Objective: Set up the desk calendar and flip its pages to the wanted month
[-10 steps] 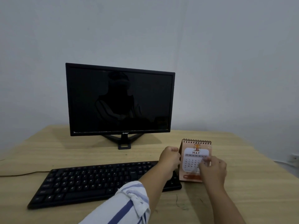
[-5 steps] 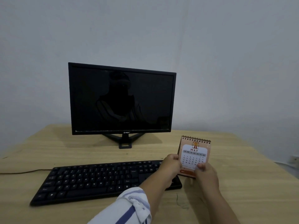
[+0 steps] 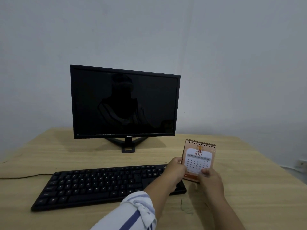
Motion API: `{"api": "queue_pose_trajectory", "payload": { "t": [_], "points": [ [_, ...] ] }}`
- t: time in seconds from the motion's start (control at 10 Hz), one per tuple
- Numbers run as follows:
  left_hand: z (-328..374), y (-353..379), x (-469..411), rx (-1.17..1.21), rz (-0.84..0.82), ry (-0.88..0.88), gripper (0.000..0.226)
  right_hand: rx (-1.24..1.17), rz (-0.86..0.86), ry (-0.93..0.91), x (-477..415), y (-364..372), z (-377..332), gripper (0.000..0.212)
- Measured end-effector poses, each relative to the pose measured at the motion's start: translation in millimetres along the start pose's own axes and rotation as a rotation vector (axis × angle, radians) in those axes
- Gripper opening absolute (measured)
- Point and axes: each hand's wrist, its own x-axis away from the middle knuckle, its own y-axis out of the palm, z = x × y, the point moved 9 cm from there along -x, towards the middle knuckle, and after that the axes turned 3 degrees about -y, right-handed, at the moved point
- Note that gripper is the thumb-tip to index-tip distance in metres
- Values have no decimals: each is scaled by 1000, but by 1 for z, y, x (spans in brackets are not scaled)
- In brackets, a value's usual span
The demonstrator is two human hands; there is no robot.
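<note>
The table [image 3: 66, 153] ran wide and bare to the right of the calendar [image 3: 198, 159], out to its right edge by the wall; its far edge met the wall behind the monitor [image 3: 124, 103]; the keyboard [image 3: 99, 183] filled the middle and left front, its right end just beside the calendar. The calendar stood upright near the right end of the keyboard, coil binding on top, the May page facing the person; whether its base touched the table could not be told. The left hand [image 3: 176, 170] was curled closed on the calendar's left edge, its striped sleeve [image 3: 136, 211] rolled back; the right hand [image 3: 211, 180] gripped the lower right corner, thumb pressed on the front of the page, fingers hidden behind.
</note>
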Motion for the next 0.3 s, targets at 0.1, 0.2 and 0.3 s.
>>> {"api": "queue_pose_trajectory", "payload": {
  "t": [0.1,0.2,0.3],
  "points": [
    [-3,-2,-3,-4,3,-5,54,11,1,-8,-2,0,1,23],
    [-4,-7,4,-13,6,-14,58,45,19,-18,0,-3,-2,23],
    [-3,-20,10,-19,64,8,57,52,53,-21,2,-7,-5,21]
  ]
}}
